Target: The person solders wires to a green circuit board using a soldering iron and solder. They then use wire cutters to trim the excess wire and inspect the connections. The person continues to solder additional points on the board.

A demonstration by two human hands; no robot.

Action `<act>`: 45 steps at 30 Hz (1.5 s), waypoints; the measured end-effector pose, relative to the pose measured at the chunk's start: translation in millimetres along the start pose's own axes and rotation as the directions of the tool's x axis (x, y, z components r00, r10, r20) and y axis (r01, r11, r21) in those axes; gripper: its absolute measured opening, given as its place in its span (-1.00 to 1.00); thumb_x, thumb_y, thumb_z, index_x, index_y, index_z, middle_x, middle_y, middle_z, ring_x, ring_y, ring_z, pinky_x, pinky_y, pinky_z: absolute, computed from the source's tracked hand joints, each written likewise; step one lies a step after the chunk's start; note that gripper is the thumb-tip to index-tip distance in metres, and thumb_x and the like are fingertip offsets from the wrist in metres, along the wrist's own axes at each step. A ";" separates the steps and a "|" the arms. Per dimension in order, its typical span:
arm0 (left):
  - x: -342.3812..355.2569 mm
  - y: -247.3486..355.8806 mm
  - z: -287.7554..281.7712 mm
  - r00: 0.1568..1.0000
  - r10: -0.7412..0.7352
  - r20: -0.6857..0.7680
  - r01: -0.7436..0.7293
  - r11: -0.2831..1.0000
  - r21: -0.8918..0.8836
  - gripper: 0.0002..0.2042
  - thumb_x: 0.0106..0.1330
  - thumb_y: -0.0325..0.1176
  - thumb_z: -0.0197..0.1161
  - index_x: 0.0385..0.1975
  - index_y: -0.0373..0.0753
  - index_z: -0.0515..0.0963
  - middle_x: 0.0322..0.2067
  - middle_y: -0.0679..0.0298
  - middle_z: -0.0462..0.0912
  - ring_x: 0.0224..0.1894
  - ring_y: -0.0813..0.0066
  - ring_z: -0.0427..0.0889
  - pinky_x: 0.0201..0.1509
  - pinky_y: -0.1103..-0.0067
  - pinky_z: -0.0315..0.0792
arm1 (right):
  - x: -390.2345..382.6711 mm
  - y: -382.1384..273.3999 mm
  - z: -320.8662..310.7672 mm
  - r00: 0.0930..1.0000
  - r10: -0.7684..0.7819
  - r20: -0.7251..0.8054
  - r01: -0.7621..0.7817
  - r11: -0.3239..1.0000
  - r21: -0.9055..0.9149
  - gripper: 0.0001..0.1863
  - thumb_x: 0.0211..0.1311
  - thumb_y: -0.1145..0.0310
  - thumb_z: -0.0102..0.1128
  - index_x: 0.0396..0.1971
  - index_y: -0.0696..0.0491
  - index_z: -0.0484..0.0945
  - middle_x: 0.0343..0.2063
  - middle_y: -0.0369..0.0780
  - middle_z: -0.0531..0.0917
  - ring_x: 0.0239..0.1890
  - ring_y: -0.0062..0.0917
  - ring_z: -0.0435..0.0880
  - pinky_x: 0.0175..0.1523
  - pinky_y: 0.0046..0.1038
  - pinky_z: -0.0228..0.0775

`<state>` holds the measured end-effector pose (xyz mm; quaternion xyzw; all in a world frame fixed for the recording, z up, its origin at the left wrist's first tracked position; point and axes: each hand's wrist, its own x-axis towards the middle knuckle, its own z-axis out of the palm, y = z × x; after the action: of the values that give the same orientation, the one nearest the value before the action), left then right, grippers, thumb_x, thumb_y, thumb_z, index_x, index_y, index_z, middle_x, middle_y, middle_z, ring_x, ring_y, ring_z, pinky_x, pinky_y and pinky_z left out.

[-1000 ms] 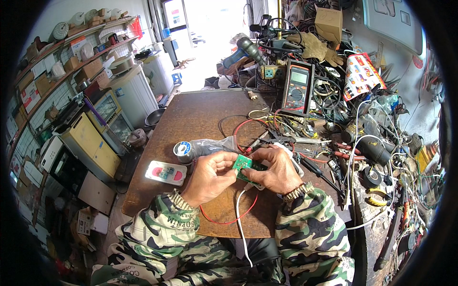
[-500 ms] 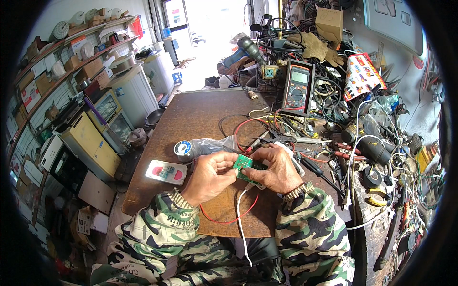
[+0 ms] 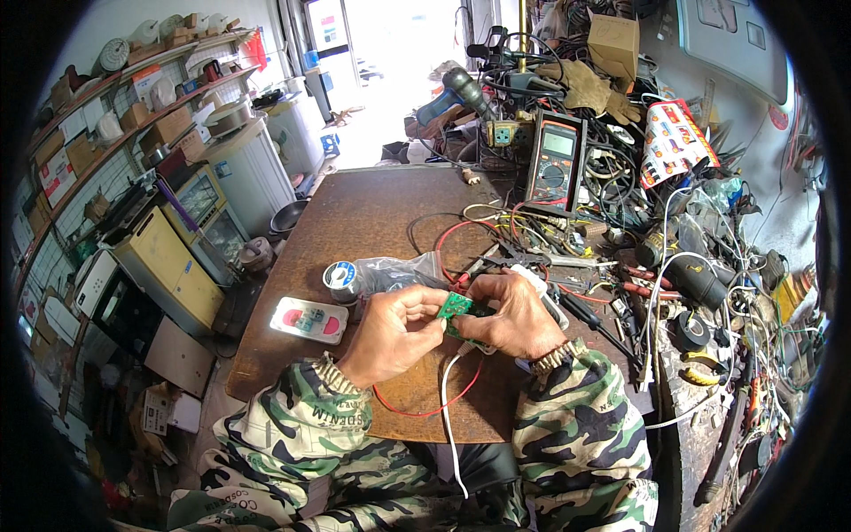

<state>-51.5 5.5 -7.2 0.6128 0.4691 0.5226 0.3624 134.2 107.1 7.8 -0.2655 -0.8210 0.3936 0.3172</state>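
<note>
A small green circuit board [image 3: 455,306] is held above the near part of the brown table, between both hands. My left hand [image 3: 397,330] pinches its left edge with thumb and fingertips. My right hand [image 3: 514,312] grips the right side, its fingers covering much of the board. A white cable [image 3: 446,390] hangs down from beneath the board over the table's front edge, and a red wire [image 3: 413,413] curves across the tabletop below. Left of my left hand lies a white rectangular case [image 3: 308,320] with pink and green parts. Behind it stand a solder spool [image 3: 340,278] and a clear plastic bag [image 3: 396,271].
A multimeter [image 3: 556,164] stands at the back right of the wooden table [image 3: 355,213]. Tangled cables, pliers [image 3: 651,274], black tape [image 3: 690,329] and other tools crowd the right side. Shelves and cabinets [image 3: 168,270] line the left wall.
The board has shifted slightly to the right and tilted in my fingers. My right hand's fingers now cover more of it. Things on the table have stayed put.
</note>
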 end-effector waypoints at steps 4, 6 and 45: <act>-0.6 -0.5 1.2 1.000 -0.007 -0.016 0.007 1.000 0.001 -0.73 0.34 -0.67 0.19 0.03 -0.45 0.54 -0.08 0.20 0.70 -0.04 0.54 0.68 0.11 0.58 0.55 | 0.6 1.3 1.4 1.000 0.024 0.016 -0.025 0.999 0.045 -0.72 -0.11 0.34 0.43 -0.40 0.23 0.71 -0.53 -0.02 0.71 -0.44 -0.37 0.72 -0.22 -0.31 0.52; -0.3 0.5 1.9 1.000 -0.013 -0.015 0.013 1.000 0.005 -0.73 0.34 -0.68 0.18 0.03 -0.45 0.54 -0.08 0.21 0.70 -0.04 0.55 0.68 0.11 0.58 0.55 | 1.6 9.2 3.9 1.000 0.020 0.016 -0.021 0.997 0.068 -0.72 -0.11 0.34 0.43 -0.40 0.22 0.71 -0.53 -0.01 0.71 -0.44 -0.36 0.72 -0.22 -0.31 0.52; -0.7 4.5 -11.0 0.949 -0.316 0.016 0.315 0.936 -0.157 -0.63 0.43 -0.40 0.19 0.14 -0.47 0.44 -0.05 0.10 0.67 -0.10 0.44 0.72 0.02 0.50 0.62 | 8.1 27.8 -27.6 0.961 0.133 -0.244 0.022 0.839 0.543 -0.91 0.20 0.62 0.30 -0.29 0.20 0.64 -0.38 -0.34 0.70 -0.33 -0.73 0.60 -0.17 -0.62 0.47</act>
<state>-61.4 3.0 -1.1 0.4967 0.5200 0.4961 0.4867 154.3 141.1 1.1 -0.2405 -0.6171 0.5778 0.4769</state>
